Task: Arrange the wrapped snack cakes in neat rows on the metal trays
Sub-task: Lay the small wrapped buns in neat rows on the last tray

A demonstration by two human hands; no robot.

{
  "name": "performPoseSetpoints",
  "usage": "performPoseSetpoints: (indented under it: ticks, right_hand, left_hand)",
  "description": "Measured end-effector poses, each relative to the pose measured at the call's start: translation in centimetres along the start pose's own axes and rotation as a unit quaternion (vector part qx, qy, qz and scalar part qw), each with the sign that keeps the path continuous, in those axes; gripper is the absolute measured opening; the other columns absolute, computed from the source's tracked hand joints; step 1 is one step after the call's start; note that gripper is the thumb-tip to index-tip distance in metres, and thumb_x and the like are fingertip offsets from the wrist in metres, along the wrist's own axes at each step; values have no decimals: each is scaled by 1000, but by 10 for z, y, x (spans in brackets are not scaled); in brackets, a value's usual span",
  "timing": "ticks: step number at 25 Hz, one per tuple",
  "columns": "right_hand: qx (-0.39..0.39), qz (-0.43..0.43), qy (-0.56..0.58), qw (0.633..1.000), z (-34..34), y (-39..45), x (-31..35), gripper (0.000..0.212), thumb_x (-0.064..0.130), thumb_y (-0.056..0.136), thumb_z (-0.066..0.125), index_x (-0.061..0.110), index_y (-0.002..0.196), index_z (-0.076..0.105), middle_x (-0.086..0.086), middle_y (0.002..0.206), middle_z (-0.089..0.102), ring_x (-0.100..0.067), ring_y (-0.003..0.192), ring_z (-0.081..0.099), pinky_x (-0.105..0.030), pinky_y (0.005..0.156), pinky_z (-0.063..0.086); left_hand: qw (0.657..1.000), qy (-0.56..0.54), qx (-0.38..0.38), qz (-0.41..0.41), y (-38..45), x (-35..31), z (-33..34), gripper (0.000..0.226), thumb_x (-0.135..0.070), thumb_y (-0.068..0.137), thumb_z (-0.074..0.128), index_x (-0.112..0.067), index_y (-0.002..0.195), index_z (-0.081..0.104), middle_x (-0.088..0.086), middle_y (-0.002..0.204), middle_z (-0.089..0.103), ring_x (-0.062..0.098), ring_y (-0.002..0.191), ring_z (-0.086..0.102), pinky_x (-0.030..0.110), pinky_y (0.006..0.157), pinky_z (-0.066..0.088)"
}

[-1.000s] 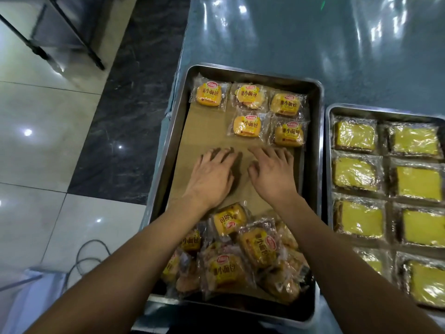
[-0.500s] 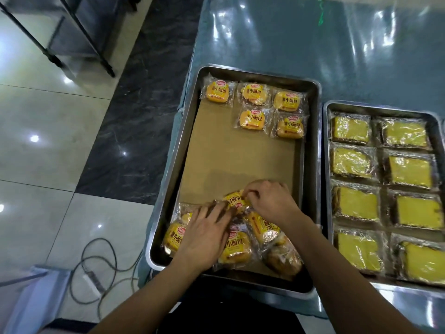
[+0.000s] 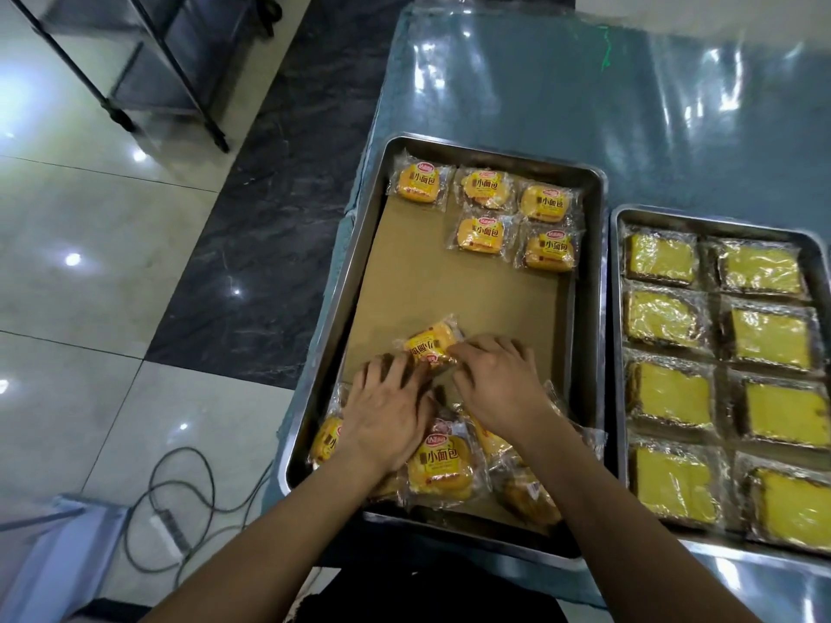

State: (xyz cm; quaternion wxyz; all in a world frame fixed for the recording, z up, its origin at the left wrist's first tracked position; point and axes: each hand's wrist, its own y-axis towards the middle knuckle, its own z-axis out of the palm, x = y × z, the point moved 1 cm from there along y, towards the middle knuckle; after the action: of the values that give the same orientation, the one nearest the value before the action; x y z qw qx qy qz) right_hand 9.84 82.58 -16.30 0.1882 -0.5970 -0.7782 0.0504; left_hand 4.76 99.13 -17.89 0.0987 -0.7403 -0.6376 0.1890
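Both hands met over one wrapped snack cake (image 3: 432, 344) near the middle of the left metal tray (image 3: 589, 281): the right hand (image 3: 499, 385) pinched its wrapper edge, while the left hand (image 3: 387, 413) lay with fingers spread against it, its grip apparently loose, though not clearly shown. Five cakes (image 3: 488, 215) sat in rows at the far edge and a loose pile (image 3: 443, 465) crowded the near edge, with bare brown liner paper (image 3: 427, 281) between. The right tray (image 3: 615, 335), just beside it, held wrapped yellow cake slices (image 3: 715, 353) in two columns.
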Motion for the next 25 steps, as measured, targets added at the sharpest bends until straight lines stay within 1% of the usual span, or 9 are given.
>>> performPoseSetpoints:
  ticks: [2, 4, 8, 11, 13, 15, 18, 22, 25]
  right_hand:
    - [-27, 10, -36, 999, 2, 5, 5, 35, 40, 98, 41, 30, 120, 66, 0, 124, 59, -26, 119, 51, -50, 106, 34]
    - [-11, 35, -11, 999, 3, 10, 8, 36, 39, 100, 38, 29, 119, 66, 1, 122, 64, -26, 117, 54, -48, 105, 34]
    - [45, 14, 17, 999, 4, 25, 10, 44, 31, 102, 40, 34, 146, 45, 6, 150, 48, -28, 134, 43, -50, 110, 28]
    - [54, -21, 17, 998, 3, 33, 12, 55, 26, 99, 50, 38, 151, 35, 3, 152, 43, -28, 138, 38, -51, 112, 28]
    - [-9, 9, 37, 999, -1, 30, 15, 49, 27, 99, 50, 35, 147, 42, -2, 140, 52, -28, 132, 45, -51, 110, 34]
    - [-44, 12, 57, 997, -1, 21, 20, 40, 28, 99, 49, 30, 138, 51, -2, 131, 60, -26, 125, 52, -48, 108, 38]
    - [7, -17, 52, 999, 7, 4, 29, 36, 31, 100, 46, 31, 135, 54, 2, 128, 65, -23, 121, 56, -44, 110, 33]
    - [19, 25, 35, 999, 16, 7, 22, 48, 36, 101, 42, 35, 149, 39, 4, 139, 58, -23, 130, 49, -47, 110, 30]
    - [26, 51, 98, 994, 20, 16, 22, 57, 36, 102, 43, 32, 156, 28, -1, 151, 48, -26, 138, 43, -50, 117, 26]
  left_hand:
    - [1000, -3, -21, 13, 2, -5, -2, 54, -49, 102, 15, -27, 147, 36, 5, 137, 43, 25, 124, 41, 43, 110, 33]
    - [998, -42, -18, 37, 3, -9, 2, 49, -48, 102, 20, -26, 139, 44, 2, 130, 49, 23, 122, 43, 42, 108, 34]
    - [983, -132, 16, 123, -3, -6, 3, 37, -35, 101, 39, -27, 135, 50, -5, 140, 49, 17, 125, 45, 37, 109, 35]
    - [987, -146, -34, 65, 4, 10, -12, 41, -24, 100, 45, -24, 141, 43, -5, 143, 44, 14, 128, 40, 35, 113, 33]
    - [988, -129, -73, 37, 22, 22, -26, 48, -21, 99, 45, -24, 147, 36, -4, 149, 41, 16, 134, 38, 37, 117, 29]
    - [992, -98, -63, 54, 43, 30, -34, 54, -22, 100, 42, -23, 152, 29, -2, 157, 34, 19, 142, 32, 41, 120, 23]
    - [997, -61, -9, 46, 56, 34, -28, 55, -33, 103, 35, -26, 156, 20, -1, 162, 26, 25, 149, 21, 45, 119, 17]
    - [998, -54, -9, -21, 43, 30, -9, 65, -42, 102, 33, -25, 159, 7, 3, 163, 23, 28, 148, 21, 46, 120, 19]
    - [993, -105, -32, -31, 40, 29, 2, 65, -40, 101, 37, -23, 158, 10, 4, 164, 23, 24, 149, 21, 46, 122, 20]
